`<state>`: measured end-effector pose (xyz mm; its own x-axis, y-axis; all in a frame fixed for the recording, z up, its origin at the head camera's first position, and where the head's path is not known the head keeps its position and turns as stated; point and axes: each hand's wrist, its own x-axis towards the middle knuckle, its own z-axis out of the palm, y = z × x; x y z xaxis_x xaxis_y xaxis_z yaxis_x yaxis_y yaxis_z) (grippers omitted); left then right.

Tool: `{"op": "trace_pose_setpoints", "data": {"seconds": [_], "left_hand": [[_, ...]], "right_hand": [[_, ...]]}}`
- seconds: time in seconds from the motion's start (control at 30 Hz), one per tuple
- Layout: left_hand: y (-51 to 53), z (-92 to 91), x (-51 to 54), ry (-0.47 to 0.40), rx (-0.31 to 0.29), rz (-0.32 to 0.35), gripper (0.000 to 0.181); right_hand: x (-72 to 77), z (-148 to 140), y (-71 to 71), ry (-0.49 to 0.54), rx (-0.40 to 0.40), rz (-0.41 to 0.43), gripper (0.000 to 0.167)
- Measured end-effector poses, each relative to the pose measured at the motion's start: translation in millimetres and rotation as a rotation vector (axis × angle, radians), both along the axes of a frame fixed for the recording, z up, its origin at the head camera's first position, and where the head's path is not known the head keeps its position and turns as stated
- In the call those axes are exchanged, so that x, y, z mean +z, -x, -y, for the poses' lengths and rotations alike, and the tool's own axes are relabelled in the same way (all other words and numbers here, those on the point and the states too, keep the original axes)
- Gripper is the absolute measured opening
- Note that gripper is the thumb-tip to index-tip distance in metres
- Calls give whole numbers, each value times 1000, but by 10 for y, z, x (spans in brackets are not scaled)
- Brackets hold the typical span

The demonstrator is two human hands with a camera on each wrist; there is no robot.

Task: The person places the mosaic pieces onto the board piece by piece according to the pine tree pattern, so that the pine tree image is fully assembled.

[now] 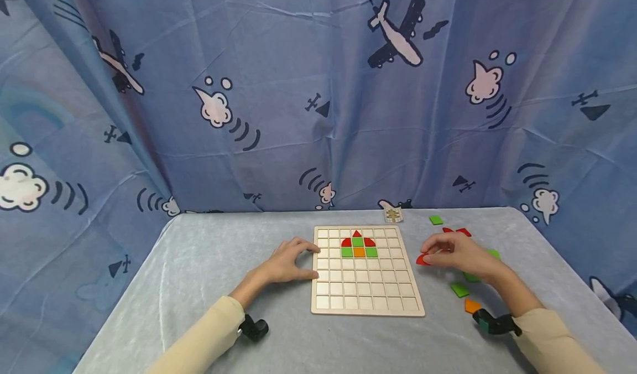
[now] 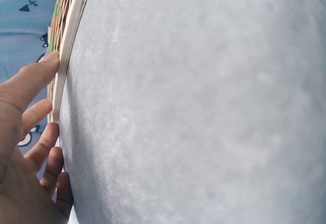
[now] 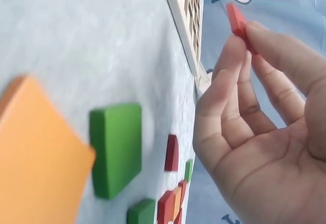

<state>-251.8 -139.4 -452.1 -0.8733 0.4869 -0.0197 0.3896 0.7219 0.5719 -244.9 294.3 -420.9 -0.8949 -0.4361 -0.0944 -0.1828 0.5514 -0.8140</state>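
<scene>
A square wooden grid board (image 1: 368, 302) lies on the table. In its upper part, a red triangle (image 1: 356, 233) tops a green square (image 1: 358, 242) flanked by red curved-edge pieces (image 1: 369, 242). Below them, an orange square (image 1: 359, 252) sits between two green squares. My left hand (image 1: 285, 262) touches the board's left edge with thumb and fingertips, fingers spread; the left wrist view shows the same. Right of the board, my right hand (image 1: 454, 252) pinches a small red tile (image 3: 237, 21) between thumb and fingertip, raised in the right wrist view. Its full outline is partly hidden.
Loose pieces lie around and below my right hand: a green tile (image 1: 460, 290), an orange tile (image 1: 472, 306), a red piece (image 1: 464, 232) and others. A green square (image 1: 436, 219) and a small patterned card (image 1: 393, 214) lie near the back edge, before a blue curtain (image 1: 278, 141).
</scene>
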Motion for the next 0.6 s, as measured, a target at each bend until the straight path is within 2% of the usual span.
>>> {"op": "trace_pose_setpoints", "data": {"seconds": [0.27, 0.5, 0.6], "left_hand": [[1, 0, -2, 9, 1, 8, 57], [-4, -3, 8, 8, -1, 6, 57], [-8, -8, 18, 6, 1, 12, 57]], "right_hand": [[29, 190, 46, 14, 8, 10, 23], [86, 362, 103, 36, -17, 85, 28], [101, 428, 154, 31, -2, 81, 27]]}}
